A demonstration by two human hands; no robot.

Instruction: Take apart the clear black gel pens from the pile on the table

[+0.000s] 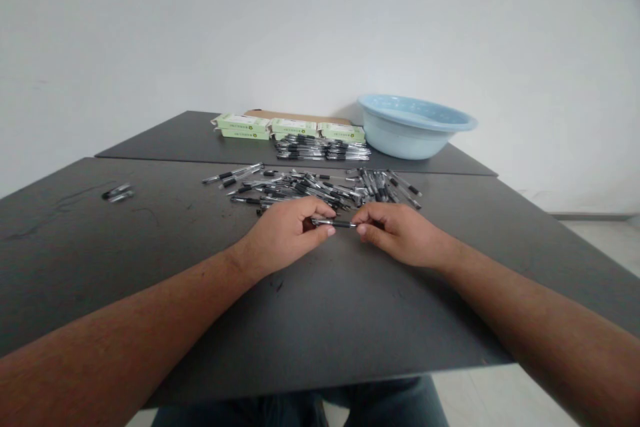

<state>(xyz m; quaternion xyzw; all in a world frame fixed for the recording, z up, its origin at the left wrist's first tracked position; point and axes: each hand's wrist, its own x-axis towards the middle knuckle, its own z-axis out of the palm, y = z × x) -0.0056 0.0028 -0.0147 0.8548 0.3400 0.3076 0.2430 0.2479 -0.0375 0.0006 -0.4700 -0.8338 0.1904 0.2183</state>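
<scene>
A pen with a black grip and clear barrel lies level between my two hands, above the near part of the dark table. My left hand pinches its left part between thumb and fingers. At the right, tip end, my right hand has thumb and forefinger closed on it. Just beyond my hands spreads a loose heap of similar pens, and more pens lie to the right of it.
Stacked pens lie before several green-and-white boxes at the back. A light blue basin stands at the back right. Far left are a few small clear and black pieces, perhaps pen caps. A white wall rises behind.
</scene>
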